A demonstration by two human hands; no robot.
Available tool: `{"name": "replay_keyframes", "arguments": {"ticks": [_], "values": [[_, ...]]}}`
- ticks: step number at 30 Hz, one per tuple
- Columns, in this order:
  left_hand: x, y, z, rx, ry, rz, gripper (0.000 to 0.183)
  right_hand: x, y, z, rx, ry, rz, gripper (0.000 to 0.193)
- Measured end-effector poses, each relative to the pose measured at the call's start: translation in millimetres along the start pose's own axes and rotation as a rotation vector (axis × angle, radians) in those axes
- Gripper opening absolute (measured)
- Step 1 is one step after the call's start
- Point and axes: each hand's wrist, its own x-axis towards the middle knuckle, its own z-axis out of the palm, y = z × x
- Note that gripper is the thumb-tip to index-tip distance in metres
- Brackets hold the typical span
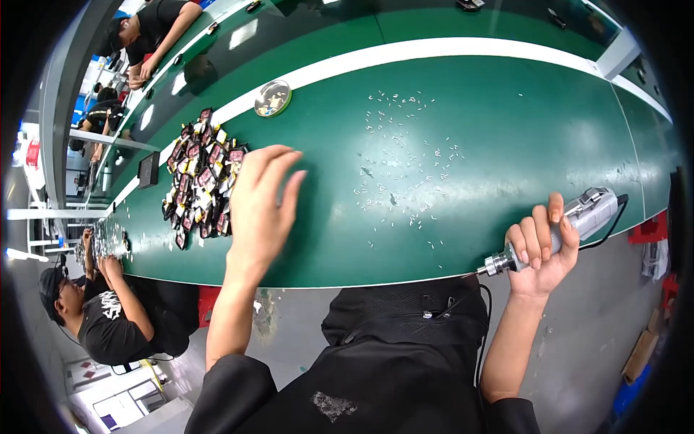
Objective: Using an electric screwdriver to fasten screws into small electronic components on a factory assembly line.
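**Left hand reaching for the parts pile, right hand holding the driver**

The left hand [262, 199] is hovering with fingers spread wide and holding nothing, right at the 3 o'clock edge of the pile [201, 177] of small red, black and yellow parts. That pile is lying on the green belt [506, 130], toward 9 o'clock from the picture's centre. The right hand [541, 249] is wrapping closed around a silver driver [571, 224], out at 4 o'clock near the belt's front edge, with its tip pointing toward 8 o'clock and its cable [614, 217] trailing off past the edge.

White scraps [405, 159] are lying scattered across the belt between the two hands. A round tin [272, 98] is sitting at 1 o'clock from the pile, well apart from it. Another person [101, 311] is working at 8 o'clock, a further one [148, 32] at 11 o'clock.

Risks, as a judgement: the spread fingers could be sweeping several parts at once and pushing some off the near edge, since the pile is loose. The driver's tip is hanging just over the edge, so a slack grip could be letting it drop. The cable may be snagging there.
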Motion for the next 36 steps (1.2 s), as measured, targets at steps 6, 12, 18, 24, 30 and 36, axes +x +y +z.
{"name": "replay_keyframes", "arguments": {"ticks": [6,12,18,24,30,36], "values": [[18,34,41,-0.169,-0.086,0.154,0.023,-4,-5,-5,0.069,0.016,-0.034,0.011],[24,27,47,-0.072,-0.103,0.290,0.023,-4,-4,-5,0.068,0.000,-0.026,0.011],[31,22,56,-0.091,-0.051,0.326,0.016,-4,-4,-4,0.061,-0.002,-0.024,0.010],[30,12,60,-0.158,-0.048,0.164,0.012,-3,-3,-3,0.072,-0.004,-0.025,0.010],[13,33,43,-0.431,-0.018,0.105,0.010,-5,-3,-5,0.054,0.000,-0.046,0.009],[-24,89,22,-1.198,-0.164,-0.318,0.006,-3,0,5,0.037,0.025,-0.110,0.015]]}}
